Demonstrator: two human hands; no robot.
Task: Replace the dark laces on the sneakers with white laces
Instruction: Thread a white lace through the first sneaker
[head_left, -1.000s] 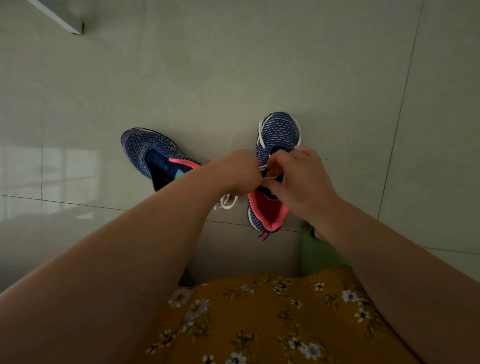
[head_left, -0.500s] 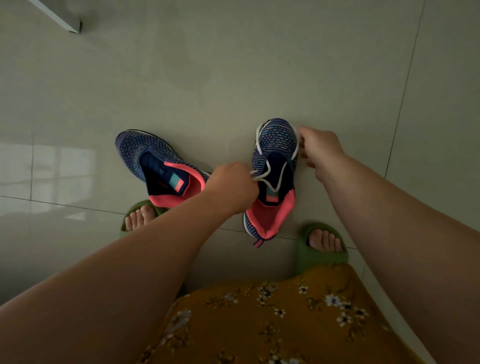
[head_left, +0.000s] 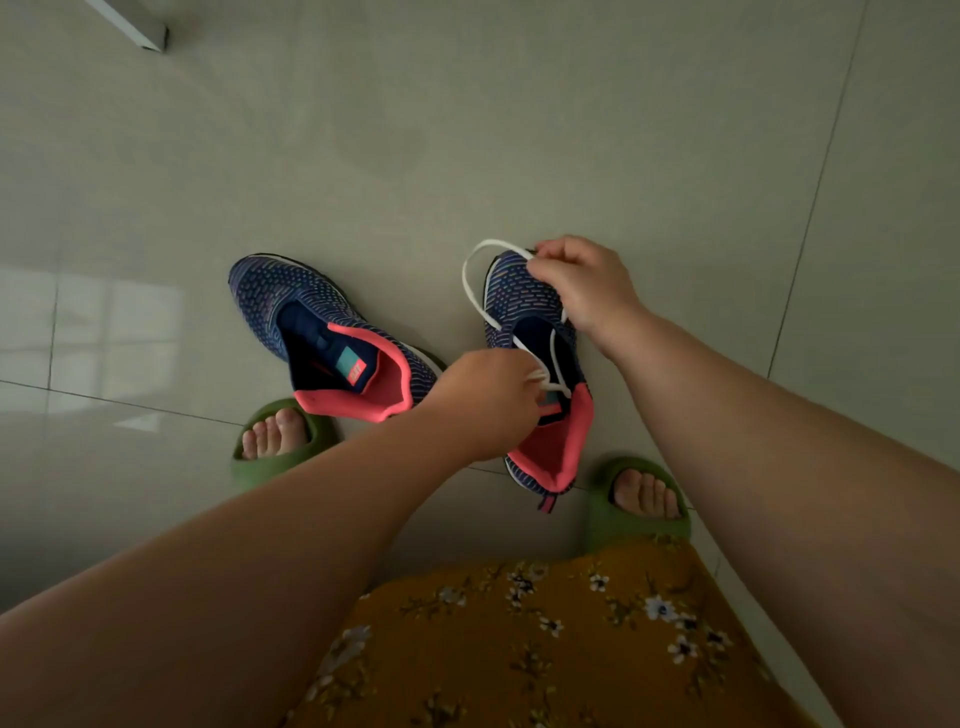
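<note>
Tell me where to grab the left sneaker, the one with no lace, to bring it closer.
Take the left sneaker by its pink heel collar, coming from the near side. It lies flat with the toe pointing away and the collar gaping open toward the person, so fingers can hook over that rim. The left hand is nearest, but it pinches the white lace.

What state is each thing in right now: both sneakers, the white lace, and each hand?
Left sneaker: on the floor, no lace visible, tongue open.
Right sneaker: partly threaded with white lace.
White lace: loops loose past the toe, both ends held.
Left hand: pinches the lace near the tongue.
Right hand: grips the lace over the toe.
</note>
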